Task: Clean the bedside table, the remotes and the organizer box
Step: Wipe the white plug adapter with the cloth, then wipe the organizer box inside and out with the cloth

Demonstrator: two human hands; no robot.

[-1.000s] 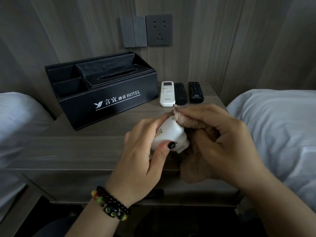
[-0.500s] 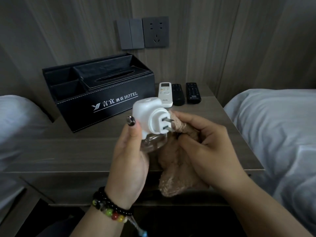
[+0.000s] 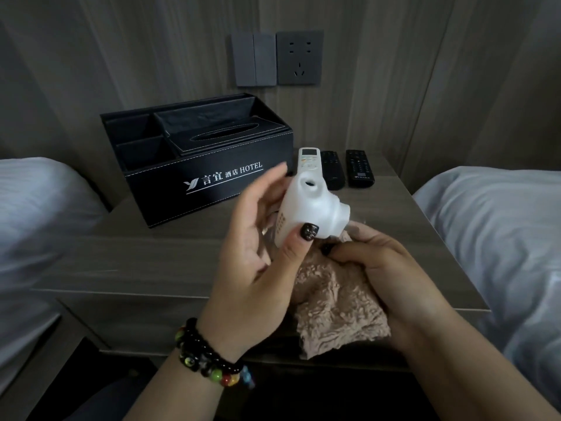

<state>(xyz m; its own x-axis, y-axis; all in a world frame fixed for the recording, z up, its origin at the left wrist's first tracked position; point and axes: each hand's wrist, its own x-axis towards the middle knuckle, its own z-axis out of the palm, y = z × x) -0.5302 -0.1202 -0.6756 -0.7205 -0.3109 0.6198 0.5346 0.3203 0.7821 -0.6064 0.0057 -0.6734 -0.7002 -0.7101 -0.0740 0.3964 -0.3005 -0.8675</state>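
My left hand (image 3: 258, 262) holds a white plug-in device (image 3: 309, 208) above the bedside table (image 3: 151, 256), thumb on its front, fingers behind it. My right hand (image 3: 385, 268) grips a fuzzy beige cloth (image 3: 334, 308) just below and right of the device. At the table's back stands the black organizer box (image 3: 212, 177) with a tissue slot. A white remote (image 3: 309, 159), partly hidden by the device, lies beside two black remotes (image 3: 332, 170) (image 3: 359, 168).
A wall socket (image 3: 299, 57) and grey switches (image 3: 253, 59) sit on the wood panel above the table. White bedding flanks the table, one bed on the left (image 3: 36, 214) and another on the right (image 3: 491, 232). A lower shelf runs under the tabletop.
My left hand has turned the white device so its prongs no longer show and its holed top faces me. The cloth hand has dropped slightly below the device.
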